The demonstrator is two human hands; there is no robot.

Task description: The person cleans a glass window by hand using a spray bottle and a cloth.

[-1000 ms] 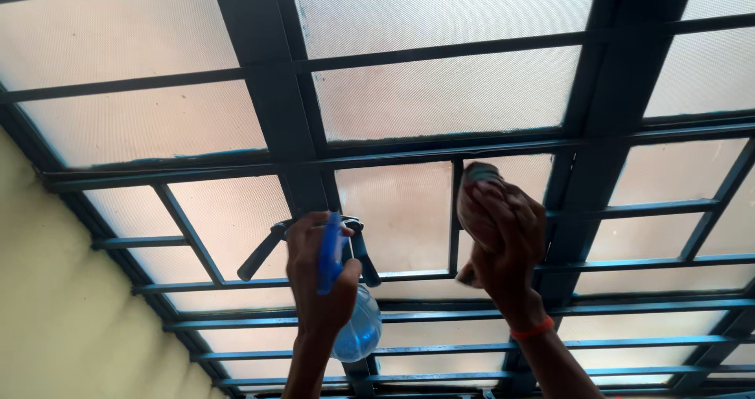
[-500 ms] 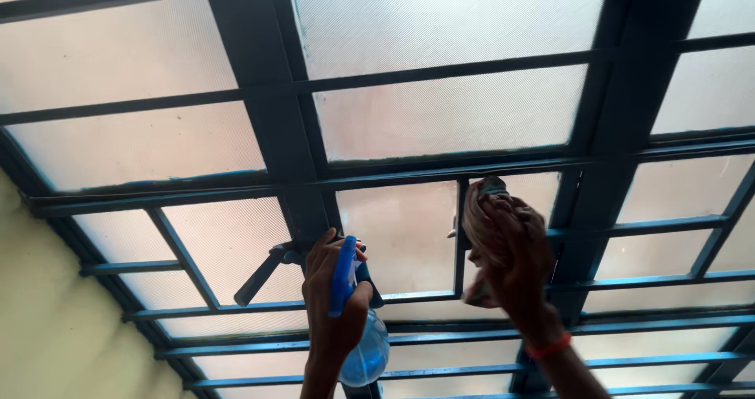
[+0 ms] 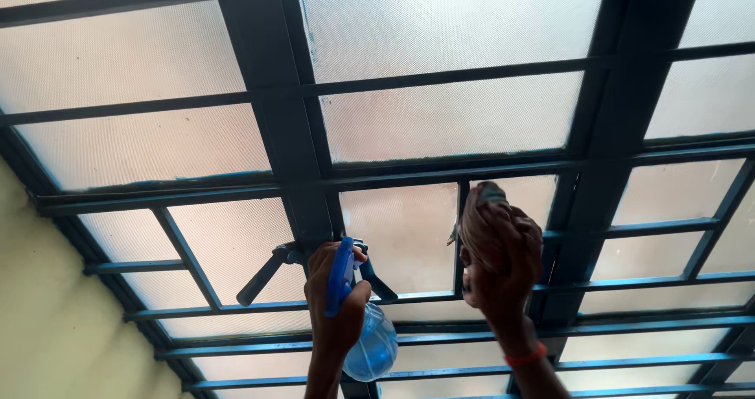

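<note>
The left hand [image 3: 336, 301] is closed around a blue spray bottle [image 3: 368, 344], below the window handle [image 3: 271, 269]. The right hand [image 3: 499, 269] grips a crumpled cloth [image 3: 481, 210], pressed on the frosted glass pane [image 3: 401, 238] beside a dark metal bar [image 3: 460, 242].

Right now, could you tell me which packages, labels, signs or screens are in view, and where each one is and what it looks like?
No labels, signs or screens show.
Spray bottle: the only container, in the left hand, low centre; round clear blue body, blue trigger; no label visible.
Cloth: bunched, brownish, in the right hand against the frosted window; unprinted as far as can be seen.
</note>
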